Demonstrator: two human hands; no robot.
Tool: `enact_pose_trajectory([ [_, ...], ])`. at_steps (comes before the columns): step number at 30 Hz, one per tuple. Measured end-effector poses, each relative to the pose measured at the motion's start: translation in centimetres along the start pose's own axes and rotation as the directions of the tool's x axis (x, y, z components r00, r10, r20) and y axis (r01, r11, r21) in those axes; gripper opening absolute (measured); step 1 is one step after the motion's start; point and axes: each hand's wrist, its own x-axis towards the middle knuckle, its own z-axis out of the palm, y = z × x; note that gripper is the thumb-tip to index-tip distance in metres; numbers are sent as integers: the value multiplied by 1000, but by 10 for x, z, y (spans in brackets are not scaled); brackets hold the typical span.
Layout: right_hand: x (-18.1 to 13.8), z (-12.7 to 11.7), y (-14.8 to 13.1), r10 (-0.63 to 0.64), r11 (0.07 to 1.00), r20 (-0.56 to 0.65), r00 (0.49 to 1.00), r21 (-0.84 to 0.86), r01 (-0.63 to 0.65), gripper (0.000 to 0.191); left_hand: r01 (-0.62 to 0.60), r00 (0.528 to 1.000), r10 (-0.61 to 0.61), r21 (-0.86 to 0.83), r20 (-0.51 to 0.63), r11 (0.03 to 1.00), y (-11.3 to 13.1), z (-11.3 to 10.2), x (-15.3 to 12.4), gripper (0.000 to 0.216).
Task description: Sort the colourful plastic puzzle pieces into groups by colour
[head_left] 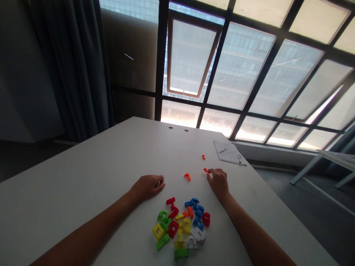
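Note:
My right hand (219, 181) is closed, thumb and fingertips pinching a small orange plastic piece (205, 170) at the table surface. My left hand (148, 186) rests on the white table (116, 155), its fingers loosely curled with nothing visible in them. Between the hands lies a second orange piece (188, 177), and a third orange piece (203, 157) sits farther back. Nearer to me is a loose heap of plastic pieces: red (172, 229), green (163, 242), yellow (158, 231), blue (198, 222), white (197, 234), plus one orange piece (189, 212) among them.
On the table's right side lies a paper pad (229, 152) with a pen (240, 159) at its edge and another pen (222, 150) on top. Two dark round holes mark the table's far end. Windows, a curtain (74, 66) and another table (338, 159) stand beyond.

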Motion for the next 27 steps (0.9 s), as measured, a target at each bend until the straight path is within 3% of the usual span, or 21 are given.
enact_pose_trajectory([
  [9, 2, 4, 1, -53, 998, 179, 982, 36, 48, 33, 6, 1000, -6, 5, -18, 1000, -1, 1, 1, 25],
  [18, 38, 18, -3, 123, 985, 326, 937, -154, -76, 49, 17, 1000, -17, 39, -22, 999, 1, 2, 2, 26],
  [27, 80, 47, -4, 286, 951, 322, 903, -212, -225, 53, 40, 999, -39, 44, -22, 998, 2, 3, 1, 24],
])
